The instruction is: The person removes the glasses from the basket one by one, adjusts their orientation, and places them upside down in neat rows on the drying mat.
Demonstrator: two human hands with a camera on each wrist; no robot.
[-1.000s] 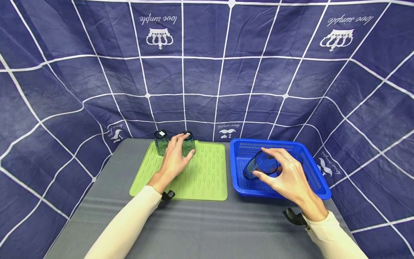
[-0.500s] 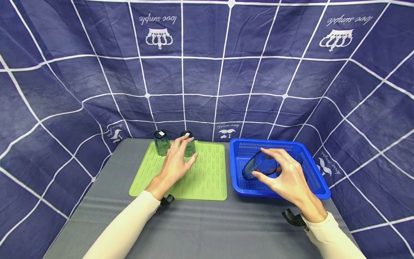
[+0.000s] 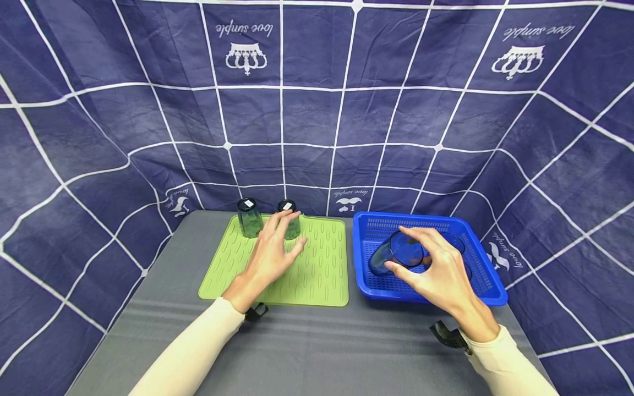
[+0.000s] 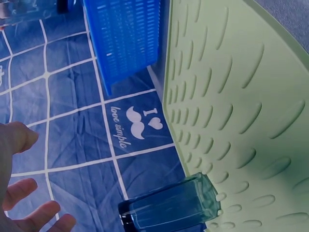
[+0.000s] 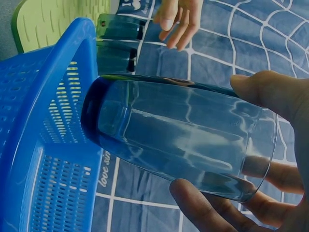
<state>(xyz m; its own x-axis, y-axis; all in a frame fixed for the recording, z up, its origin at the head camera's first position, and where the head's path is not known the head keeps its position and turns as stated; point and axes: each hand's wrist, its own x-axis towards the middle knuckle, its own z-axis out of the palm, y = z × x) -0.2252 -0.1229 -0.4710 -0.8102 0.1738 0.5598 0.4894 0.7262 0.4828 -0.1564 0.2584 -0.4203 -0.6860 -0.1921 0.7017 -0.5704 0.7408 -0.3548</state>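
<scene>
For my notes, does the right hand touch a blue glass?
Touching: in the right wrist view, the right hand pinches a blue glass from both sides.

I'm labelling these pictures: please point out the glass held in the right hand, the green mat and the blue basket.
Held glass (image 5: 178,130): right wrist view, middle of its side.
Green mat (image 3: 322,267): head view, bare ridged surface.
Blue basket (image 4: 129,38): left wrist view, perforated side wall.

I'm seeing smooth, glossy glass on the held tumbler (image 5: 178,133), shiny perforated plastic on the basket (image 3: 383,228), a ridged, rubbery-looking matt mat (image 3: 319,272), and creased cloth for the backdrop (image 3: 309,118).
</scene>
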